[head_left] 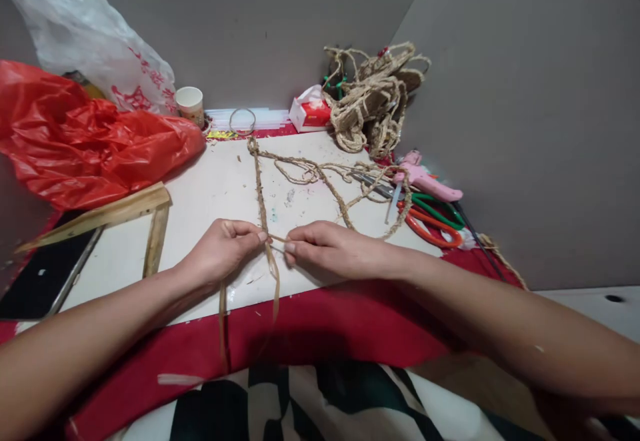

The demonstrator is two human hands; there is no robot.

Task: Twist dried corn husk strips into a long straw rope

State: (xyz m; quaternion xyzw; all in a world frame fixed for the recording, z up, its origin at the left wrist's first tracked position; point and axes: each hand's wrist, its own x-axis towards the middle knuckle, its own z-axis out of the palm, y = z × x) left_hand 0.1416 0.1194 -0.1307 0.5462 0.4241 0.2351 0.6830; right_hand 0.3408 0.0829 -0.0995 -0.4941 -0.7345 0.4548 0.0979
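Note:
A brown braided straw cord (259, 191) runs toward me over the white board (215, 174) from a knotted loop at its far end. My left hand (225, 247) pinches the cord's near end, where loose flat strands (273, 267) hang down over the board's front edge. In my right hand (325, 249), thumb and forefinger are closed on one thin strand drawn sideways from that end. A longer braided rope (330, 184) branches off from the far loop and lies slack to the right.
A pink glue gun (425, 177), orange-handled scissors (435, 227) and a bundle of woven straw pieces (375, 94) are at the right. A red plastic bag (95, 141), paper cup (190, 104), dried strips (155, 241) and dark phone (45, 274) occupy the left. A red tissue pack (311, 111) stands behind.

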